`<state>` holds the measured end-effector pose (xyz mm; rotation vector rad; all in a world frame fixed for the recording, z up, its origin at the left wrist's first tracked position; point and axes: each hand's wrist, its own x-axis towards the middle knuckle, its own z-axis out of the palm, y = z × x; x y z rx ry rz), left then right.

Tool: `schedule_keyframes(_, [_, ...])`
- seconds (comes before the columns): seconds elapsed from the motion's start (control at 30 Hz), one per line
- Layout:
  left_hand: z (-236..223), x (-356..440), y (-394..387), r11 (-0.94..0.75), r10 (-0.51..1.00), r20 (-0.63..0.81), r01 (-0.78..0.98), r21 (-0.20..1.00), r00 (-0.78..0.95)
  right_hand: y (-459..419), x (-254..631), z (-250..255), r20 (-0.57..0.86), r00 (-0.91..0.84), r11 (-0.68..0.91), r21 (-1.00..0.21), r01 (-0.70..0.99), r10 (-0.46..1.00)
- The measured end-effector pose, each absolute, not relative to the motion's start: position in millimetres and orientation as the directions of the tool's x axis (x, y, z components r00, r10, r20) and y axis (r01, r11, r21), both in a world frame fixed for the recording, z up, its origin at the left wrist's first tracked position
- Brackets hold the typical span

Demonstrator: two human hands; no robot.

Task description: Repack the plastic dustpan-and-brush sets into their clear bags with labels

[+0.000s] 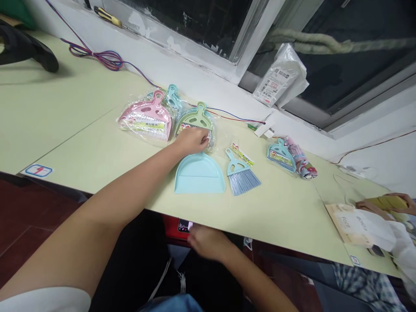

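Observation:
My left hand [193, 141] is closed over the handle end of a light blue dustpan [199, 175], which lies on the table; the handle is hidden under the fist. A light blue hand brush [242, 175] with grey bristles lies just right of the dustpan, beside a printed card label [242, 155]. Behind my left hand is a green dustpan set [195, 117] in clear wrapping. Below the table's front edge, my right hand [208, 242] is at the edge of a phone [184, 225] with a lit screen, on a red surface. Its fingers are blurred and partly hidden.
A wrapped pink dustpan set [147, 115] stands at the back left. To the right lie a small blue set [281, 156] and a patterned roll [300, 160]. Coiled cables [110, 60] run along the wall. Another person's hands [373, 208] are at the far right.

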<state>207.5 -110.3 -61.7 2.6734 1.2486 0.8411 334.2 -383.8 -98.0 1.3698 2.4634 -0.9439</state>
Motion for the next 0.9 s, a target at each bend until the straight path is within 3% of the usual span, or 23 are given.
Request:
schedule_keyframes(0.07, [-62,207,-110,-0.638,0.753,0.431,0.710,0.298,0.496,-395,344,-62,-0.486,-0.722,0.455,-0.563,0.690,0.493])
schedule_keyframes(0.1, [-62,207,-110,-0.622,0.768,0.417,0.722,0.302,0.486,-392,352,-41,-0.436,-0.786,0.462,-0.641,0.613,0.438])
schedule_keyframes(0.17, [-63,207,-110,-0.603,0.785,0.392,0.737,0.304,0.480,-368,373,-3,-0.316,-0.728,0.416,-0.654,0.632,0.608])
schedule_keyframes(0.2, [-63,206,-109,-0.600,0.788,0.382,0.740,0.303,0.482,-349,385,10,-0.259,-0.617,0.374,-0.603,0.705,0.743])
schedule_keyframes(0.27, [-63,206,-108,-0.600,0.792,0.361,0.738,0.308,0.493,-303,410,19,-0.088,-0.278,0.225,-0.387,0.894,0.957])
schedule_keyframes(0.33, [-64,205,-106,-0.599,0.795,0.339,0.735,0.316,0.502,-262,431,5,0.050,0.006,0.001,-0.146,0.989,0.999])
schedule_keyframes(0.43, [-66,203,-101,-0.602,0.793,0.333,0.739,0.301,0.510,-230,448,-32,0.074,0.108,-0.110,0.028,0.994,0.991])
schedule_keyframes(0.73, [-73,199,-94,-0.551,0.827,0.313,0.784,0.286,0.467,-234,454,-47,0.018,0.124,-0.122,-0.062,0.991,0.992])
schedule_keyframes(0.9, [-72,198,-92,-0.547,0.834,0.287,0.768,0.331,0.471,-235,454,-41,0.096,0.187,-0.170,-0.162,0.972,0.978])
